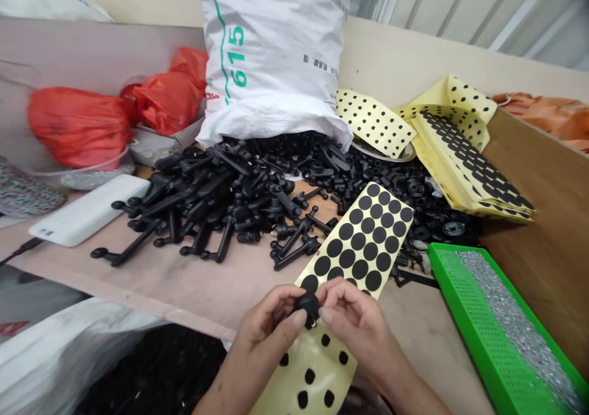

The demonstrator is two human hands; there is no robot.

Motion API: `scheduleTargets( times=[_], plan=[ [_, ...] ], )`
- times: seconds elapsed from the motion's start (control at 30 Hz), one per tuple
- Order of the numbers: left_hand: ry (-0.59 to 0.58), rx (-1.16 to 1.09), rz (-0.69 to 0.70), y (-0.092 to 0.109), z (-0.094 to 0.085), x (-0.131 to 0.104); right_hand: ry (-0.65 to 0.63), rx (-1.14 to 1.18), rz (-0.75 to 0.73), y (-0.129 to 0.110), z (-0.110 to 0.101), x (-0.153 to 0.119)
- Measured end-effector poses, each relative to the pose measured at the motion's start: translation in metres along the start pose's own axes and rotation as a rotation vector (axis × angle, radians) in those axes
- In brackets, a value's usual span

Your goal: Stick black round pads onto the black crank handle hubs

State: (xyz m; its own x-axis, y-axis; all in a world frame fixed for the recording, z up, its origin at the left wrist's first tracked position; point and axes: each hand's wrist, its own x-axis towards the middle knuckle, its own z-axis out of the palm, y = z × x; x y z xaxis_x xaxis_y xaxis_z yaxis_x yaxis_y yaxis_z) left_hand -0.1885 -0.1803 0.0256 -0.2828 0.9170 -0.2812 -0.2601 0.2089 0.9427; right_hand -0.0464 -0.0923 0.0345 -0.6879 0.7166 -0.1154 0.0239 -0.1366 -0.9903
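A small black plastic part with a bit of bright metal at its lower end is pinched between both hands, low in the middle of the view. My left hand grips it from the left, thumb and fingertips closed. From the right, my right hand closes its thumb and fingers on the same part. Just beyond the fingertips lies a pale yellow sheet of round black stickers. Under the hands is another yellow sheet with small black spots. Fingers partly hide the part's shape.
A heap of black plastic arms spills from a white sack. More sticker sheets lean at right, near a green tray of small metal pieces. Red bags and a white power bank-like block lie left.
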Motion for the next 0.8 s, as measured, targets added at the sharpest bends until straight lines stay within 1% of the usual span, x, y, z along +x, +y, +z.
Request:
scheduleTargets(
  times=[0.07, 0.13, 0.17, 0.23, 0.3, 0.33, 0.4, 0.43, 0.5, 0.57, 0.67, 0.73, 0.8],
  plan=[
    [0.021, -0.095, -0.043, 0.003, 0.004, 0.002, -0.005, -0.116, -0.097, 0.0, 0.002, -0.001],
    [0.033, -0.193, -0.094, 0.007, 0.008, 0.002, -0.012, -0.185, -0.148, -0.001, 0.003, -0.001],
    [0.036, -0.245, -0.125, 0.008, 0.01, 0.002, -0.013, -0.176, -0.147, -0.001, 0.004, -0.001],
    [0.033, -0.344, -0.188, 0.011, 0.013, 0.001, 0.0, -0.058, -0.112, -0.001, 0.004, -0.001],
    [0.055, -0.422, -0.226, 0.013, 0.016, 0.0, 0.059, 0.073, -0.07, 0.0, 0.003, -0.001],
    [0.079, -0.453, -0.229, 0.014, 0.016, 0.0, 0.082, 0.095, -0.056, 0.001, 0.002, -0.002],
    [0.136, -0.503, -0.195, 0.017, 0.017, 0.0, 0.078, 0.027, -0.046, 0.004, 0.001, -0.004],
    [0.159, -0.523, -0.163, 0.019, 0.017, 0.0, 0.047, -0.04, -0.043, 0.006, 0.002, -0.004],
    [0.165, -0.558, -0.102, 0.022, 0.017, 0.002, -0.024, -0.15, -0.033, 0.009, 0.006, -0.005],
    [0.147, -0.577, -0.074, 0.022, 0.016, 0.004, -0.065, -0.177, -0.015, 0.012, 0.012, -0.005],
    [0.179, -0.546, -0.058, 0.019, 0.014, 0.006, -0.114, -0.055, 0.028, 0.013, 0.02, -0.001],
    [0.198, -0.485, -0.059, 0.015, 0.012, 0.008, -0.114, 0.07, 0.102, 0.014, 0.019, 0.001],
    [0.184, -0.425, -0.088, 0.011, 0.011, 0.009, -0.102, 0.143, 0.172, 0.014, 0.016, 0.001]
  ],
)
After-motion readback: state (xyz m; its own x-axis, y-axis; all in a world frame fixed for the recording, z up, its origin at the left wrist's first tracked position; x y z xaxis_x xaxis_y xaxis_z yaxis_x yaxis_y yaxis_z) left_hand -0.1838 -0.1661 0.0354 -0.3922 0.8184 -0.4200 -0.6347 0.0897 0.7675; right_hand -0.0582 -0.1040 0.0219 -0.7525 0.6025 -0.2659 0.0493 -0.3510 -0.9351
